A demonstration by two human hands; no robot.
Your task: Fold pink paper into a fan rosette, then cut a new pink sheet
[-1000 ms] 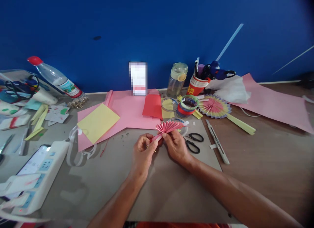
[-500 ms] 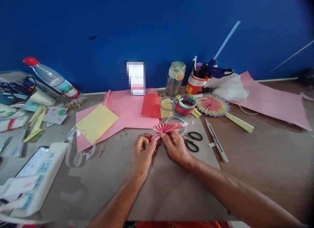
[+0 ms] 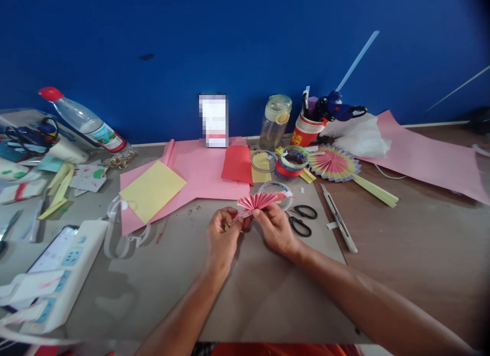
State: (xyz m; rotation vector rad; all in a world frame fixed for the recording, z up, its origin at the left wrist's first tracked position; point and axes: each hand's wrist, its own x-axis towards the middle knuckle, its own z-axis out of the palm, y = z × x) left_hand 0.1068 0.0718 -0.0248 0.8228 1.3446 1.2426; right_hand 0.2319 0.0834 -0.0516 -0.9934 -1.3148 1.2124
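Observation:
Both hands meet over a grey board (image 3: 245,294) in the middle of the table. My left hand (image 3: 221,238) pinches the lower end of a small pink pleated paper fan (image 3: 260,201). My right hand (image 3: 274,227) grips the same fan from the right, fingers closed on its folds. The fan spreads out above the fingers. Black scissors (image 3: 300,219) lie just right of my right hand, and a clear tape ring (image 3: 276,188) sits behind the fan.
Pink sheets (image 3: 199,174), a yellow square (image 3: 152,190) and red paper (image 3: 237,163) lie behind the hands. A finished multicolour fan (image 3: 335,164), tape rolls (image 3: 293,164), a jar (image 3: 274,122), a red cup of tools (image 3: 306,128) and a craft knife (image 3: 339,218) stand right. A power strip (image 3: 53,274) and bottle (image 3: 86,123) lie left.
Both hands keep hold of the pink fan in nearly the same spot. Only the view has shifted slightly.

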